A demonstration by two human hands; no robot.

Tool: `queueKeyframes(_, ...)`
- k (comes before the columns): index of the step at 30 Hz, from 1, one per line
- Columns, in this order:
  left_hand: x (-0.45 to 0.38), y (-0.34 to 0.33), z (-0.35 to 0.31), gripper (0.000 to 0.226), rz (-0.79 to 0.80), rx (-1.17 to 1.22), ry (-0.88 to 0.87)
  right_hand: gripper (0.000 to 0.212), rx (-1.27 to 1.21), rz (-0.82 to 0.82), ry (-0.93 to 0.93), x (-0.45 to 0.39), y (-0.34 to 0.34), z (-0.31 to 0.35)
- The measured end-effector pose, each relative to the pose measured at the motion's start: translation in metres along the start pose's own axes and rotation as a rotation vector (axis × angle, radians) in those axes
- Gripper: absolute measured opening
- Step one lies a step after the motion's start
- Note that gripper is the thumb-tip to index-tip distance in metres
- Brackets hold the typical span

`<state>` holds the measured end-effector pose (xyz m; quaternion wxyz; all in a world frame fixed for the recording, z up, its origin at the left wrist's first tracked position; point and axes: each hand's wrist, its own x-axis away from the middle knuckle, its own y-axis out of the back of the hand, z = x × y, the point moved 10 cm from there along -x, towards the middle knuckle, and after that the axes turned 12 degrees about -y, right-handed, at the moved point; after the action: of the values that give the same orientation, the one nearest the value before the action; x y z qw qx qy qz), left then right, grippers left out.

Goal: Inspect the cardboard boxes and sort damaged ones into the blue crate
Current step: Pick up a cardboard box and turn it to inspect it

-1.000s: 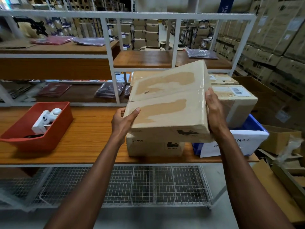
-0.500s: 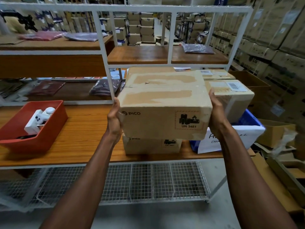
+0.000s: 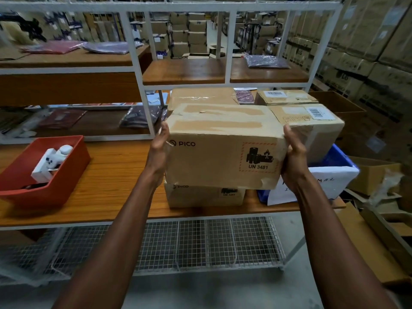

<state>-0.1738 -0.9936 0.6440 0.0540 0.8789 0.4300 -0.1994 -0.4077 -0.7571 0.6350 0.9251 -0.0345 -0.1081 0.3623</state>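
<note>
I hold a brown PICO cardboard box [image 3: 223, 150] level in front of me, its printed side with the UN 3481 label facing me. Torn paper patches mark its top and its lower right corner is dented. My left hand [image 3: 159, 150] presses its left end and my right hand [image 3: 294, 157] grips its right end. Just below it a second PICO box [image 3: 200, 196] sits on the wooden shelf [image 3: 111, 175]. The blue crate [image 3: 338, 161] stands at the right behind a white paper sheet, with a taped box [image 3: 316, 128] in it.
A red bin [image 3: 51, 175] with a white device sits on the shelf at left. More boxes [image 3: 285, 97] stand behind the held one. White rack posts [image 3: 145, 90] rise behind. Loose cardboard [image 3: 374, 237] lies on the floor at right; a wire shelf [image 3: 200, 241] runs below.
The box was tilted with its top toward me; it has been turned level, so its printed side now faces me. Both hands stayed at its ends.
</note>
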Motion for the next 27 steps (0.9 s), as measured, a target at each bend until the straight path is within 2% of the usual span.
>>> queueKeyframes(5, 0.007, 0.000, 0.002, 0.059, -0.047, 0.066, -0.014, 0.036, -0.038, 0.002, -0.031, -0.008, 0.007, -0.014)
queueKeyframes(9, 0.016, 0.001, 0.013, 0.050, -0.064, 0.107, -0.019, 0.043, -0.043, -0.005, -0.056, -0.013, 0.007, -0.027)
queueKeyframes(11, 0.017, 0.004, 0.021, 0.047, -0.062, 0.098, -0.022, 0.037, -0.052, 0.004, -0.077, -0.018, 0.005, -0.035)
queueKeyframes(17, 0.011, 0.026, 0.041, 0.066, -0.074, 0.037, -0.014, 0.040, -0.017, 0.017, -0.097, -0.033, -0.010, -0.048)
queueKeyframes(19, 0.009, 0.031, 0.048, 0.071, -0.069, 0.019, 0.003, 0.033, -0.021, 0.013, -0.096, -0.038, -0.015, -0.052)
queueKeyframes(27, -0.008, 0.050, 0.092, 0.063, -0.023, 0.013, 0.126, 0.037, -0.014, -0.036, -0.093, -0.058, -0.033, -0.063)
